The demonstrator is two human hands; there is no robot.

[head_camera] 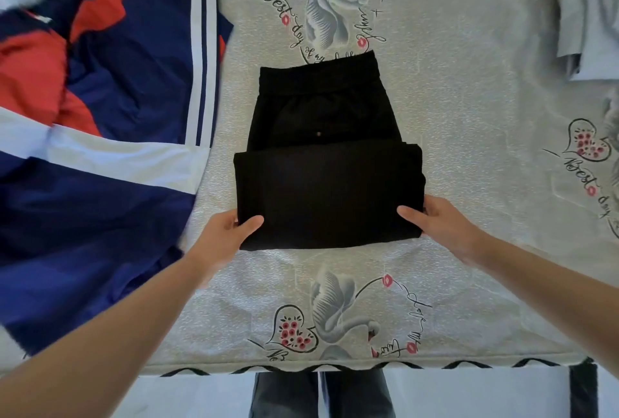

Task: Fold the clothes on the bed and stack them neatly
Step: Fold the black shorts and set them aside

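Pinching black trousers (328,190) mid-bed (469,116), left hand (231,230) at 8 o'clock, right hand (435,220) at 4, thumbs on top, gripping opposite edges, likely to fold evenly toward 12

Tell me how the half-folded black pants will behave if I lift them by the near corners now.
The black pants will probably sag in the middle, being soft cloth gripped only at the edges by the left hand and right hand. The unfolded waistband end would likely droop. They look light.
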